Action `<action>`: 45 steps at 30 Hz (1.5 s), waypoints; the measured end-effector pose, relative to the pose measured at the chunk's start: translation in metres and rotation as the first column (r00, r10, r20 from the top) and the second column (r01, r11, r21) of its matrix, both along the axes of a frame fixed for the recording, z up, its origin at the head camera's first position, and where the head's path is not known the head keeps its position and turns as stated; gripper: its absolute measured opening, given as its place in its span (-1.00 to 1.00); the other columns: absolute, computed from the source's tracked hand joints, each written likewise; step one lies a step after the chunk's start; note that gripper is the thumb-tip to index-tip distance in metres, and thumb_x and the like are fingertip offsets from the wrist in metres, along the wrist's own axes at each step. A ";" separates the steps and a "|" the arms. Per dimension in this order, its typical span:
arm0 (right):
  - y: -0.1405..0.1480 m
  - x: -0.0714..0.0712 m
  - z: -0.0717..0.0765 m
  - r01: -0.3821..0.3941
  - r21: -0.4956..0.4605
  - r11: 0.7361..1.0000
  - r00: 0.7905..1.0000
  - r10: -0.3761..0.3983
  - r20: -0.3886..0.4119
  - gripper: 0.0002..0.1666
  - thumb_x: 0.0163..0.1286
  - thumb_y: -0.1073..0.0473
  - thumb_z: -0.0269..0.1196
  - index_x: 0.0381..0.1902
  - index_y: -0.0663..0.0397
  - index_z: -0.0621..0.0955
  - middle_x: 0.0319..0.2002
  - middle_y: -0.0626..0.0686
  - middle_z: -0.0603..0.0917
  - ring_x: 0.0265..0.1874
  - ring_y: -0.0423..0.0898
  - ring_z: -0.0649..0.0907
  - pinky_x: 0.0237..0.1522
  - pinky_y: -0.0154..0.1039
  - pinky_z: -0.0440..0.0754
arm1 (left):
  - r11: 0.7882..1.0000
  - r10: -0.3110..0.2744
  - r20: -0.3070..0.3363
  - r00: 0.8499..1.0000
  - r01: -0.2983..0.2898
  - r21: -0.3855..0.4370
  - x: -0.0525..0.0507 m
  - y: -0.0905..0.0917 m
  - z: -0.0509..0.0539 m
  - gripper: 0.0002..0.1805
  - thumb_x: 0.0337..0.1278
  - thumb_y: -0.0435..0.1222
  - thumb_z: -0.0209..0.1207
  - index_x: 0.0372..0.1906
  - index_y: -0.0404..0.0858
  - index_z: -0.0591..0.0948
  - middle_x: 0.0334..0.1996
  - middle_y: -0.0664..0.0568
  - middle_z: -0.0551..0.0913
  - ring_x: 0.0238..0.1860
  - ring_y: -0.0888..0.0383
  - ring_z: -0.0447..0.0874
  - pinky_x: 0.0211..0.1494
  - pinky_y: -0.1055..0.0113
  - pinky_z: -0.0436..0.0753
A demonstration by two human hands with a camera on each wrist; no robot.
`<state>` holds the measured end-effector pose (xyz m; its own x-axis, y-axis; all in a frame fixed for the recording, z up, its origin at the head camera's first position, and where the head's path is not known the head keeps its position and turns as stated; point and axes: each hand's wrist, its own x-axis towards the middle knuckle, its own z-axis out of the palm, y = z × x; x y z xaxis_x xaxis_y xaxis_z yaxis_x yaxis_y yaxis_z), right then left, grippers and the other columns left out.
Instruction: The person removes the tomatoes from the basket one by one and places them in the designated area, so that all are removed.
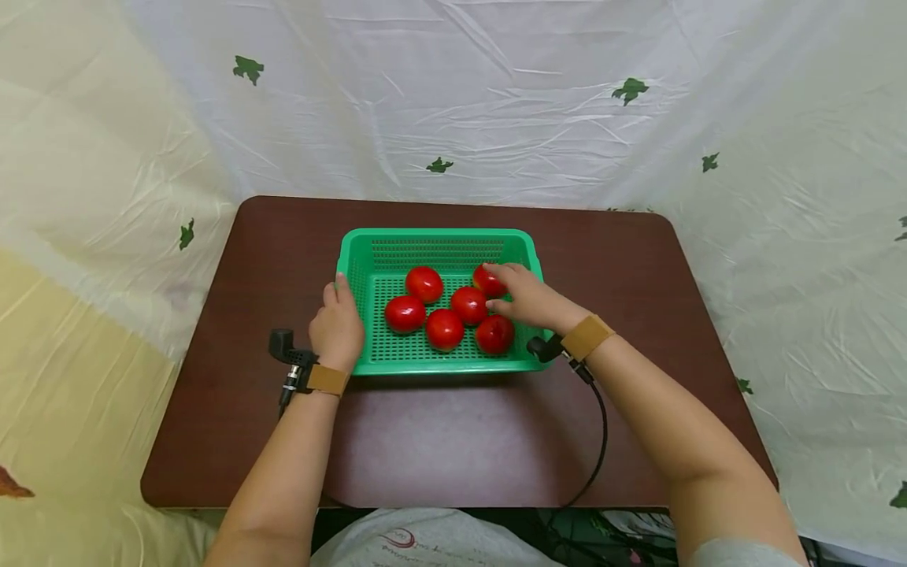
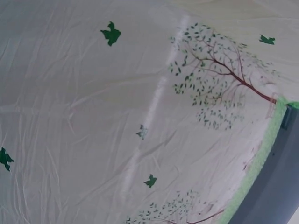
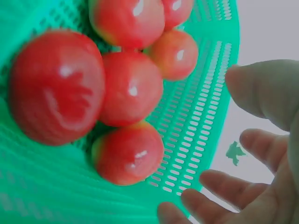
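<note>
Several red tomatoes lie in a green perforated plastic basket on the table. My right hand reaches over the basket's right side, fingers spread above the tomatoes there. In the right wrist view, that hand is apart from the tomatoes, thumb and fingers extended with nothing between them. One tomato at the back right is partly covered by the fingers in the head view. My left hand rests against the basket's left side, visible fingers pointing forward; its underside is hidden. The left wrist view does not show the hand.
The brown table has rounded corners. White sheeting with green leaf prints surrounds it. A black cable hangs from the right wrist camera past the table's front edge. Small cameras are strapped to both wrists.
</note>
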<state>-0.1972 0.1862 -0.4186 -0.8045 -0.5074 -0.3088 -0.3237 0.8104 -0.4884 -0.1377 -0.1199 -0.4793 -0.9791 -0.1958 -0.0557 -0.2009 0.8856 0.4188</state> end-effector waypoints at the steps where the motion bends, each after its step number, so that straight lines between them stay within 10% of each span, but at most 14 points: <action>1: -0.004 -0.005 -0.001 0.008 0.011 1.000 1.000 -0.008 -0.004 -0.13 0.45 0.07 0.24 0.57 0.16 0.15 0.50 0.33 0.22 0.50 0.28 0.20 0.40 0.25 0.37 | 1.000 0.001 0.001 1.000 -0.001 -0.003 0.001 -0.001 0.001 -0.36 0.54 -0.40 -0.17 0.61 -0.30 0.00 0.43 -0.37 0.29 -0.15 -0.35 0.63 -0.14 -0.19 0.63; 13: -0.037 -0.035 -0.039 0.047 0.266 0.963 0.999 -0.048 -0.005 -0.16 0.40 0.09 0.24 0.56 0.09 0.22 0.56 0.32 0.06 0.51 0.34 0.12 0.36 0.31 0.38 | 1.000 0.001 0.023 1.000 -0.001 -0.014 0.002 -0.001 -0.002 -0.35 0.54 -0.42 -0.19 0.62 -0.28 -0.04 0.42 -0.38 0.28 -0.16 -0.34 0.61 -0.15 -0.17 0.63; 34: -0.025 -0.048 -0.069 0.111 0.240 0.964 0.979 -0.066 -0.191 -0.47 0.46 0.36 0.10 0.35 0.00 0.40 0.23 0.34 0.42 0.10 0.27 0.49 0.13 0.19 0.57 | 1.000 0.012 0.031 0.999 -0.011 -0.026 -0.002 0.002 0.002 -0.36 0.56 -0.41 -0.19 0.62 -0.26 -0.03 0.41 -0.37 0.28 -0.18 -0.31 0.60 -0.15 -0.15 0.64; 45: -0.028 -0.040 -0.023 0.136 0.011 0.991 0.950 -0.127 -0.286 -0.38 0.30 0.38 0.27 0.32 0.09 0.43 0.21 0.34 0.43 0.07 0.27 0.48 0.07 0.16 0.59 | 0.999 0.010 0.048 0.999 -0.008 -0.045 -0.002 0.003 0.004 -0.31 0.52 -0.43 -0.15 0.62 -0.26 -0.06 0.42 -0.37 0.26 -0.20 -0.29 0.60 -0.17 -0.12 0.64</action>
